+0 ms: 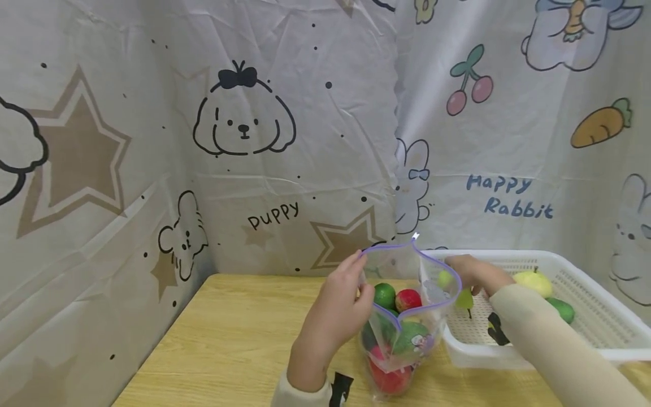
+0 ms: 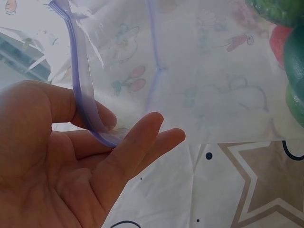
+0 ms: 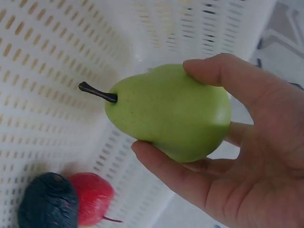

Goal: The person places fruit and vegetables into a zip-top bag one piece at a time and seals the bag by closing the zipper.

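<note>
My left hand (image 1: pixel 333 308) pinches the purple rim of a clear zip bag (image 2: pixel 80 71), whose mouth is spread wide. Inside the bag are several fruits, among them a round green one (image 1: pixel 385 295), a red one (image 1: pixel 408 299) and a larger red one (image 1: pixel 390 377) at the bottom. To the right, my right hand (image 1: pixel 478 273) reaches over the near left part of a white basket (image 1: pixel 539 357). Its thumb and fingers grip a green pear (image 3: pixel 166 111) round the wide end, with the dark stem pointing away from the palm.
The basket also holds a yellow-green fruit (image 1: pixel 534 282), a green fruit (image 1: pixel 561 310), a dark wrinkled fruit (image 3: pixel 47 202) and a red fruit with a stem (image 3: pixel 92 197). A printed curtain (image 1: pixel 305 169) hangs behind the wooden table (image 1: pixel 218 339).
</note>
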A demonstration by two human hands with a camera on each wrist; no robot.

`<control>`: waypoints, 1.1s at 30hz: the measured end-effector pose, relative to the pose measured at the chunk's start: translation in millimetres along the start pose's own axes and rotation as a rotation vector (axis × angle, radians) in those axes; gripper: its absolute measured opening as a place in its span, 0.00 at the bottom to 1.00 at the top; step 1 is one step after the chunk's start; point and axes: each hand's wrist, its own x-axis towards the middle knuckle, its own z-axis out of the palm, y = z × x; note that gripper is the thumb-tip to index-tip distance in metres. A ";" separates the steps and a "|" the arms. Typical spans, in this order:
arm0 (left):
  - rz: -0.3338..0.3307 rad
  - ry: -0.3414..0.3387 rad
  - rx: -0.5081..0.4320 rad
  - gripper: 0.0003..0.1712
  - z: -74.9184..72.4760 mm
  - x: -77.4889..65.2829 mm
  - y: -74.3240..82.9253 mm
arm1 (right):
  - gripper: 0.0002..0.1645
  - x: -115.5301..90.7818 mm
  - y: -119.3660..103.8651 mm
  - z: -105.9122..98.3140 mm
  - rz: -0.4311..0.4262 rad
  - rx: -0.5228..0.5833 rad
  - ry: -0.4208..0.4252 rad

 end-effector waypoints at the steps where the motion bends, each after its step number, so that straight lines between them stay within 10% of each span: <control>1: -0.002 -0.002 -0.001 0.28 -0.2 0.0 0.0 | 0.22 0.3 -0.4 -1.9 0.002 -0.007 0.014; 13: 0.000 0.021 -0.008 0.27 -0.2 0.7 -3.2 | 0.34 -30.8 -33.5 -37.1 -0.247 -0.115 0.383; 33: 0.013 0.024 -0.007 0.27 3.6 2.8 -0.7 | 0.37 -122.3 -102.7 -61.1 -0.352 0.046 0.774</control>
